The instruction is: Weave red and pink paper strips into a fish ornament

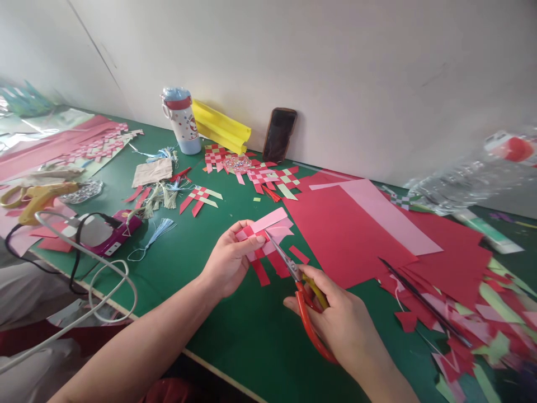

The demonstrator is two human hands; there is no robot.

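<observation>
My left hand (229,258) pinches a small woven piece of red and pink paper strips (268,234), held just above the green table (235,330). Loose strip ends hang from the weave. My right hand (342,324) grips orange-handled scissors (302,302). Their blades point up and left, with the tips at the weave's strips beside my left thumb.
Red and pink paper sheets (356,224) lie to the right, with a heap of scraps (474,324) and a thin dark stick (423,299). Finished weaves (268,176), a bottle (183,120), a phone (279,134) and yellow paper (220,127) line the wall. A glue gun (39,196) and cables (96,268) lie at left.
</observation>
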